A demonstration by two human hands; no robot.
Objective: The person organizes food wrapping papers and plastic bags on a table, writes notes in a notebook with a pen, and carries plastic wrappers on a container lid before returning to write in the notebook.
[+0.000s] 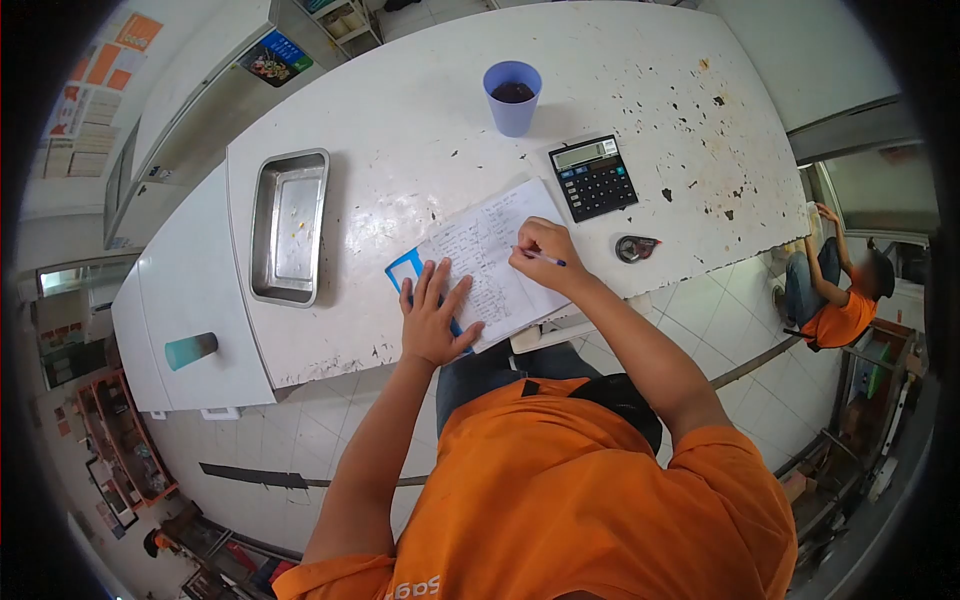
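Note:
A notebook (500, 225) lies open and slanted on the white table, its page filled with handwriting; a blue-and-white cover edge shows at its left. My left hand (432, 318) rests flat on the notebook's lower left side, fingers spread. In my right hand (548, 256) a pen (545, 259) is pinched, with the hand resting on the page's right part; the fingers hide its tip. Just beyond the notebook's upper right corner is a black calculator (594, 180). Right of my right hand sits a small black-and-red correction tape dispenser (636, 248).
A purple cup (513, 108) with dark contents stands farther back on the chipped white table (400, 180). To the left lies a metal tray (262, 230) with small yellow bits. A teal cup (191, 350) is at far left. At right, a person in orange (840, 318) sits low.

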